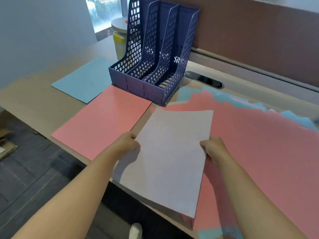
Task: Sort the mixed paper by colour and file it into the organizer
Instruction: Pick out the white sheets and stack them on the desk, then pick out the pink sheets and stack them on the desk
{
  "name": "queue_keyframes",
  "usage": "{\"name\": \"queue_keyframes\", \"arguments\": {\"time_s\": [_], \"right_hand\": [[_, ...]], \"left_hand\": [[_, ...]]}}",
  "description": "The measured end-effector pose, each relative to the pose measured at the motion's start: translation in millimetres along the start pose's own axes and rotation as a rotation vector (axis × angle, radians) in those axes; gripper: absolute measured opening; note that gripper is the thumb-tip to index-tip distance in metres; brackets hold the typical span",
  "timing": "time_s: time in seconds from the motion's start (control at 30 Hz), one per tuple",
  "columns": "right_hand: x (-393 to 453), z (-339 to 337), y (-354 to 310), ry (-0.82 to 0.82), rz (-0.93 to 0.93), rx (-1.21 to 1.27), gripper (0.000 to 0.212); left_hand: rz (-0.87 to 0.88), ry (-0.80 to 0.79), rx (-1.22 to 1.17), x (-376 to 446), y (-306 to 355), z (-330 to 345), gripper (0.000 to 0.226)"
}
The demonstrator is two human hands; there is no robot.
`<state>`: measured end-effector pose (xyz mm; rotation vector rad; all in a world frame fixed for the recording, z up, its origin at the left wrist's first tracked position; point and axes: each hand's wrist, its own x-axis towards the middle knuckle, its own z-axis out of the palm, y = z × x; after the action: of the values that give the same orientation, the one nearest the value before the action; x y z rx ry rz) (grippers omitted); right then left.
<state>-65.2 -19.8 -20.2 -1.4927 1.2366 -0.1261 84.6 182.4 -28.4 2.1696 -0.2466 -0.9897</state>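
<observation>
Light wood table [34,99] w/ a brown partition behind is carrying everything, and we're taking the blue three-slot organizer [151,54] as our landmark; all three slots are looking empty. Left of the organizer a blue stack [82,80] is lying flat, and just in front of it, touching its base, a pink stack [101,121] is lying squared up. Right of the organizer and running toward us, the mixed pile [259,135] is fanning out, mostly pink w/ blue corners poking from under it.

In front of the organizer, between pink stack & mixed pile, we're holding a white sheet [172,156] above the table edge. Our left hand [126,144] is pinching its left edge, fingers curled under, thumb side on top; our right hand [213,147] is gripping the right edge the same way.

Handling, as we're judging it: the sheet is v. light, thin, floppy, so it's prob. sagging if held by one corner & creasing easily. Gripping both long edges near the middle is keeping it flat. Smooth faces are likely sliding over each other, so stacks may be skewing.
</observation>
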Motion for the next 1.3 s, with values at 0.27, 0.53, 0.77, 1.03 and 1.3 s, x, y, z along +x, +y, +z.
{"name": "queue_keyframes", "arguments": {"time_s": [0.27,0.53,0.77,1.03,1.3], "right_hand": [[-12,42,18,0.055,0.042,-0.005,0.026],[-6,53,20,0.185,-0.038,-0.214,0.014],[-17,29,16,0.206,-0.132,-0.436,0.046],[-34,-65,31,0.269,-0.193,-0.720,0.041],[-42,-183,82,0.342,-0.129,-0.791,0.041]], "left_hand": [[0.063,0.157,0.142,24,-29,-10,0.017],[0.154,0.189,0.372,30,-33,-16,0.018],[0.347,0.267,0.605,19,-7,-8,0.036],[0.674,0.119,0.860,-9,72,59,0.044],[0.737,0.047,0.963,-33,115,170,0.041]]}}
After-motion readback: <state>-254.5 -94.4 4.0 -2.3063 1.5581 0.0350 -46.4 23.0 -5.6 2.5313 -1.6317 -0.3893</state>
